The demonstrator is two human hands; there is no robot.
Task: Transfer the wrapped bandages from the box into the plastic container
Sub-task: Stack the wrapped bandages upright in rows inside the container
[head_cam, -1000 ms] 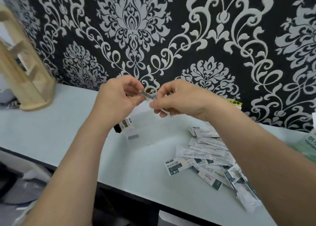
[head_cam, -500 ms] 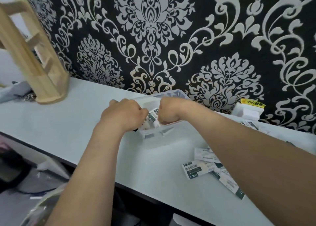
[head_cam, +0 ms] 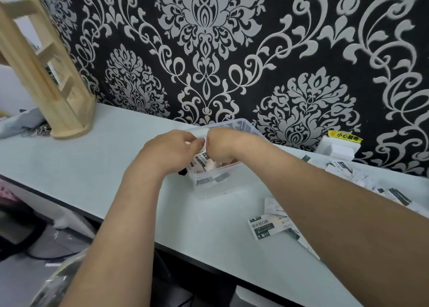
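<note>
A clear plastic container (head_cam: 246,123) stands on the pale table near the wall. Both my hands reach down into it, knuckles almost touching. My left hand (head_cam: 170,152) pinches the top of a stack of wrapped bandages (head_cam: 202,160), white packets with dark green print. My right hand (head_cam: 223,147) is curled over the same stack from the right, its fingertips hidden inside the container. More packets lie on the container floor. Loose wrapped bandages (head_cam: 264,227) are spread on the table under my right forearm and further right (head_cam: 398,196). A white box (head_cam: 337,149) sits against the wall.
A wooden rack (head_cam: 50,90) stands at the table's left end, with grey cloth (head_cam: 19,124) beside it. A yellow warning sticker (head_cam: 346,136) is on the wall above the white box. The table's dark front edge (head_cam: 69,204) runs diagonally below my arms.
Both hands went from holding the packets in the air above the table down into the container. Over the last half second they have stayed there, close together.
</note>
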